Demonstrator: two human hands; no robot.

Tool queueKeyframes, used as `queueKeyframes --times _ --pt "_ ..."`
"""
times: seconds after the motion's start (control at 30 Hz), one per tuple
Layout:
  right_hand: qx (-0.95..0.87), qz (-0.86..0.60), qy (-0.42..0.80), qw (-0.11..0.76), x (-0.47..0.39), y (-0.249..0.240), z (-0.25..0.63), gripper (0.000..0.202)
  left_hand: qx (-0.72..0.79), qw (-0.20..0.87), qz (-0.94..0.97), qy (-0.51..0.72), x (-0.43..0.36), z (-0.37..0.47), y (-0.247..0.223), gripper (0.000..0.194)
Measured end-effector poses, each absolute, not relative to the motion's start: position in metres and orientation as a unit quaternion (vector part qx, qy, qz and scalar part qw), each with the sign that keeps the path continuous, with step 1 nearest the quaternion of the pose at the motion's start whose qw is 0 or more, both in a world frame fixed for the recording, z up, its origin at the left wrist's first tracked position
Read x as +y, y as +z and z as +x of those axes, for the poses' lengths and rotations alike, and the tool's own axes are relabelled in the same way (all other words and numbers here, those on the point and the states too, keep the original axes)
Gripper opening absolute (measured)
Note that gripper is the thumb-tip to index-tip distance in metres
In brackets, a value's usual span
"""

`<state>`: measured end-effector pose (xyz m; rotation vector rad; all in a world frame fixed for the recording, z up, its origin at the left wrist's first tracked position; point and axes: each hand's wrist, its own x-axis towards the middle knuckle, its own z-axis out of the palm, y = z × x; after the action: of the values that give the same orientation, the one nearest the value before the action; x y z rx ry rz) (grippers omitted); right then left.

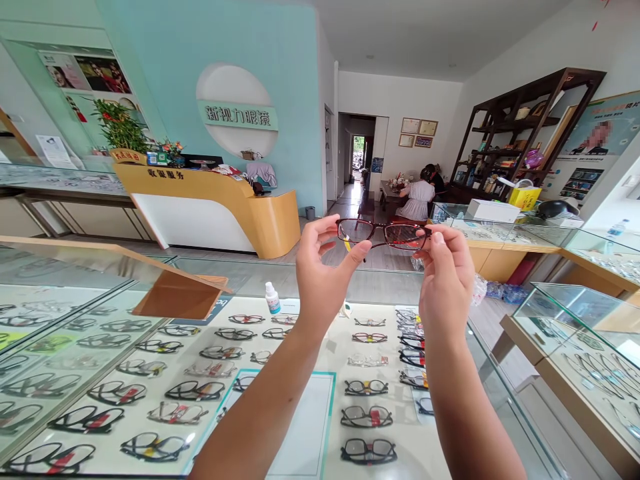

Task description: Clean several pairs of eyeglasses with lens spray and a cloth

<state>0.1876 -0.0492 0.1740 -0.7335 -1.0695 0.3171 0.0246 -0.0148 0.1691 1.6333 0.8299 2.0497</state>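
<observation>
Left hand (pixel 324 263) and right hand (pixel 447 273) each pinch one end of dark-red glasses (pixel 385 233), raised above the counter (pixel 333 352). White bottle (pixel 273 300) upright on counter.

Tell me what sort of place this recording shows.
Almost certainly an eyewear shop: rows of spectacles lie in the display case, the wall sign includes the Chinese word for glasses, and the left hand and right hand hold up dark red glasses.
</observation>
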Motion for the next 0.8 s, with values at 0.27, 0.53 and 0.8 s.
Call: queueKeyframes --times 0.27,0.53,0.8 --pt "-0.501 -0.327 0.178 0.781 -0.049 0.174 0.189 0.024 0.309 0.191 0.593 0.718 -0.016 0.025 0.169 0.057" --pt "-0.506 -0.314 0.187 0.781 -0.044 0.175 0.194 0.019 0.3 0.159 0.604 0.721 -0.013 0.026 0.167 0.059" --pt "-0.557 -0.392 0.086 0.727 -0.051 0.183 0.211 0.017 0.283 0.027 0.657 0.698 -0.012 0.021 0.169 0.06"
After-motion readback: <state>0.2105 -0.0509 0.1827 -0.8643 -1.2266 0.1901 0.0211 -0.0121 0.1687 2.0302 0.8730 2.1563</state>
